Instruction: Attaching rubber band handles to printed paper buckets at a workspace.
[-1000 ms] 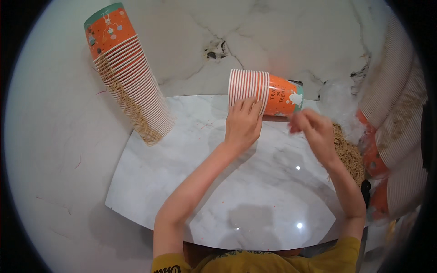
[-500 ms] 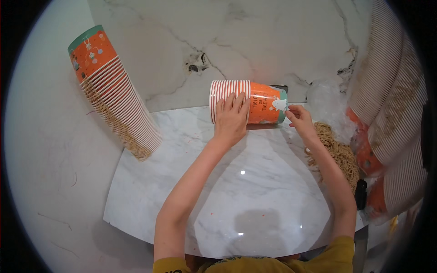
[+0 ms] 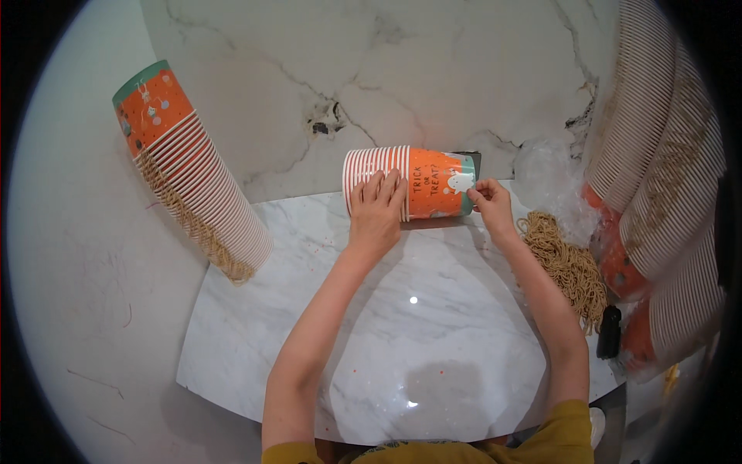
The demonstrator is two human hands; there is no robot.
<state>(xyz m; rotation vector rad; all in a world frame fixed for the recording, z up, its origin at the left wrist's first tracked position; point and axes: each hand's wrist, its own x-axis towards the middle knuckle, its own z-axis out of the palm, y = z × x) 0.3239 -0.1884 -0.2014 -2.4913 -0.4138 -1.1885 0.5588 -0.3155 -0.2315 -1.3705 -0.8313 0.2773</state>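
A short stack of orange paper cups [image 3: 430,182], with white rims, a green base band and a ghost print, lies on its side across the far edge of the marble-patterned table [image 3: 309,325]. Its rims point left. My left hand [image 3: 375,220] is laid over the rims, its fingers curved around the stack and its thumb hidden. At the base end my right hand [image 3: 493,209] is closed in a pinch close to the green band; whatever is between its fingertips is too small to tell. A pile of tan twine loops [image 3: 564,267] lies beside my right forearm.
At the left leans a long stack of matching cups [image 3: 205,185], with twine loops along its side. Several cup stacks in clear plastic [image 3: 657,170] stand at the right. A black object [image 3: 610,332] sits by the twine, and a dark piece [image 3: 470,162] shows behind the cups.
The short stack and both hands appear slightly further left and lower in the picture, as the whole view has shifted a little. My right fingers are drawn closer together at the cup base.
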